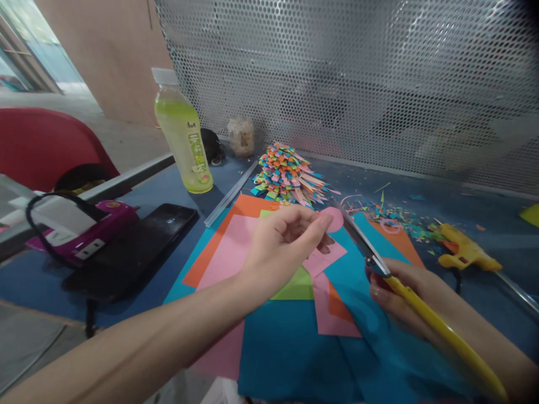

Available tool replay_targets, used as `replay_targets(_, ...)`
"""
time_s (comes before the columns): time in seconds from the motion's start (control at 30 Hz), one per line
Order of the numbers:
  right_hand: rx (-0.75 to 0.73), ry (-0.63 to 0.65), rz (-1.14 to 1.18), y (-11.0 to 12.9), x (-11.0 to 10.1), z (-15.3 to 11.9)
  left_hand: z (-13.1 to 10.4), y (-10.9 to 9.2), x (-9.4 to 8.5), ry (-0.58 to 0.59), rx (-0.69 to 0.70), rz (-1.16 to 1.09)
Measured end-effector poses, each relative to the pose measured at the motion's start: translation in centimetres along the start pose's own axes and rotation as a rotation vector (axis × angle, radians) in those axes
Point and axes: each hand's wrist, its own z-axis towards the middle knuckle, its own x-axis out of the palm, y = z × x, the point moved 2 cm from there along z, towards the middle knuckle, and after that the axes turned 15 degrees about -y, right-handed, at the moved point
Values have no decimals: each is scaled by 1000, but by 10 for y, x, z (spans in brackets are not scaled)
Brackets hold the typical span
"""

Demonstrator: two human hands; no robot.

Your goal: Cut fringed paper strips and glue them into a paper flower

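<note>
My left hand (290,241) pinches a small pink paper disc (332,219) between thumb and fingers. In my right hand (404,297) is a pair of scissors with yellow handles (438,331). Their blades point up and away, the tips close to the disc's right side. Whether the blades touch the paper I cannot tell. Beneath both hands lie overlapping coloured sheets: pink paper (227,241), blue paper (286,348), green paper (297,286) and orange paper (248,206).
A bundle of fringed paper strips (288,174) stands behind the sheets. Paper scraps (404,216) and a yellow glue gun (467,247) lie right. On the left are a drink bottle (185,140), a ruler (231,193), a black phone (135,247) and a purple power strip (96,230). Perforated metal (337,73) borders the back.
</note>
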Motion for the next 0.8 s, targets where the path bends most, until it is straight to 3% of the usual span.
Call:
replay_targets(0.37,12,45,-12,0,-1,3,-1,1,1,37,8,6)
replay_targets(0.8,53,1,-16,4,-1,1,3,0,0,-7,-7,26)
